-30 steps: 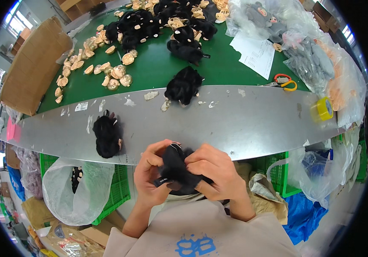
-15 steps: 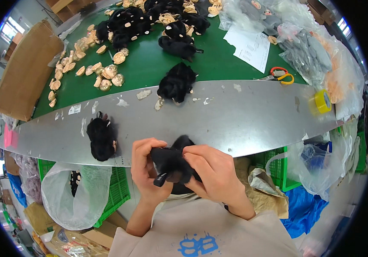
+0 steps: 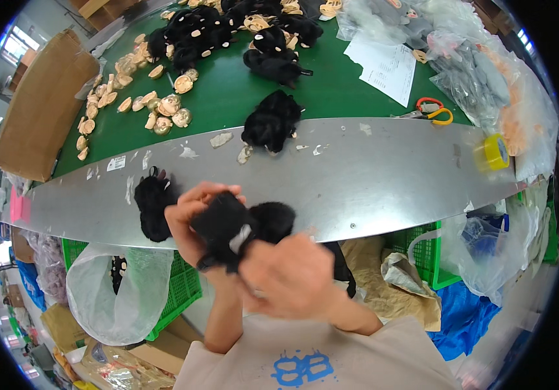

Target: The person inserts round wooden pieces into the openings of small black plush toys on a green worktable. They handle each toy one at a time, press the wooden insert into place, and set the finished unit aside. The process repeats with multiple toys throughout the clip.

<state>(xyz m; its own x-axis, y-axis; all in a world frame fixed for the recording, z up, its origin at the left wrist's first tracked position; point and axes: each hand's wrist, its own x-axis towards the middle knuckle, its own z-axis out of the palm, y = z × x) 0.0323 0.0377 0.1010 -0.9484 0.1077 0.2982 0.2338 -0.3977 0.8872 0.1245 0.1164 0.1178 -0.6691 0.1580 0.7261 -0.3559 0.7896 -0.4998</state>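
A furry black plush toy is held up over the near edge of the metal table, a pale patch showing on its side. My left hand wraps around it from the left and behind. Against its lower right side, my right hand is closed and smeared by motion; its fingertips are partly hidden. Another black plush piece lies on the metal to the left. Farther off, a black plush toy rests across the border of metal and green surface.
Black plush pieces pile up at the back among beige and gold plastic shells. Toward the right lie scissors, a paper sheet, yellow tape and plastic bags. Green crates stand below the table.
Both hands have shifted left and the plush toy has turned, exposing its pale patch. My right hand has moved lower on it, toward my body.
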